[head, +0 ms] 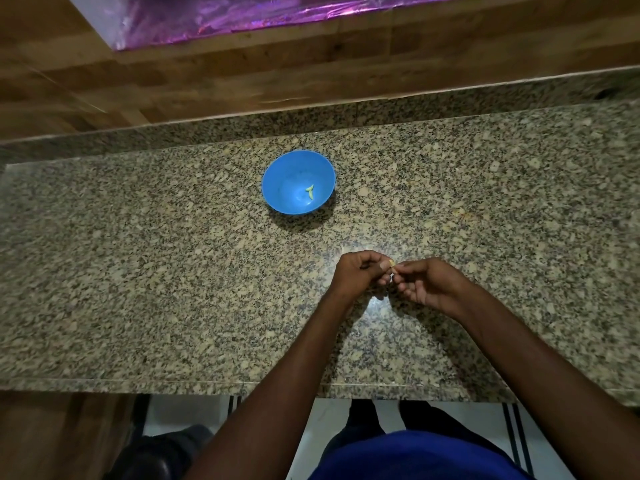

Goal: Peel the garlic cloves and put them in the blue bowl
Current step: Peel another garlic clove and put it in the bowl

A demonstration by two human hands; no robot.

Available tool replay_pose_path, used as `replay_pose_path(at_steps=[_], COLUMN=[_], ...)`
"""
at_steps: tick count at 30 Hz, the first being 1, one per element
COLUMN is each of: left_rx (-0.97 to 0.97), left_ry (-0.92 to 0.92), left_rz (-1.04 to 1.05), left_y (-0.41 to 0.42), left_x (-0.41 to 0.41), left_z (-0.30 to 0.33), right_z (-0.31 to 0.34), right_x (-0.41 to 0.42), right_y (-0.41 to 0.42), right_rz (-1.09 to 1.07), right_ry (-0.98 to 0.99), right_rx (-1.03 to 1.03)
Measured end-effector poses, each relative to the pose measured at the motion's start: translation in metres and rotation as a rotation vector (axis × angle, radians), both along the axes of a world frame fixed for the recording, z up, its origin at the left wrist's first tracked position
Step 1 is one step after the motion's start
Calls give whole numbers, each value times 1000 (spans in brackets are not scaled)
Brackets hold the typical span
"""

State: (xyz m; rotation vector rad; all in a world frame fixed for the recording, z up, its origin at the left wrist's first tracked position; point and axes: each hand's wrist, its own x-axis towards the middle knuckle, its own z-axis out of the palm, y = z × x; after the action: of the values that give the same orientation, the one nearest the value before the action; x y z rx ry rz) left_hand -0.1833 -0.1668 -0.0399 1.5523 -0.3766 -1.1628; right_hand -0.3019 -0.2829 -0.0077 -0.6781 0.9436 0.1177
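A blue bowl (277,174) stands on the granite counter, ahead and a little left of my hands. One pale peeled garlic clove (310,192) lies inside it. My left hand (360,271) and my right hand (427,284) meet above the counter's middle. Both pinch a small garlic clove (391,263) between their fingertips. Only a pale tip of that clove shows, the rest is hidden by my fingers.
The speckled granite counter (173,254) stretches left and right, with a raised granite lip at the back. Behind it is a wooden wall (207,74) and a purple shiny sheet (242,15). The counter's front edge lies below my forearms.
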Motion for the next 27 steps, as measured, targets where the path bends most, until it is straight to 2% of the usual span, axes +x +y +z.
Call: replay_pose_path(at_steps=[6, 8, 13, 22, 24, 27], left_rx=[75, 96, 103, -18, -25, -21], left_ry=[164, 161, -57, -378, -355, -182], left_rz=[9, 0, -24, -174, -150, -62], left_y=[1, 2, 5, 3, 3, 2], left_x=[-1, 0, 7, 7, 7, 7], left_z=[0, 0, 4, 9, 10, 14], right_z=[-4, -5, -7, 2, 1, -1], right_x=[1, 0, -1, 2, 0, -3], right_y=[3, 4, 6, 5, 5, 6], right_rz=[14, 19, 60, 32, 34, 49], right_ry=[4, 26, 119, 141, 114, 23], right_rx=[-54, -91, -237, -263, -311, -424])
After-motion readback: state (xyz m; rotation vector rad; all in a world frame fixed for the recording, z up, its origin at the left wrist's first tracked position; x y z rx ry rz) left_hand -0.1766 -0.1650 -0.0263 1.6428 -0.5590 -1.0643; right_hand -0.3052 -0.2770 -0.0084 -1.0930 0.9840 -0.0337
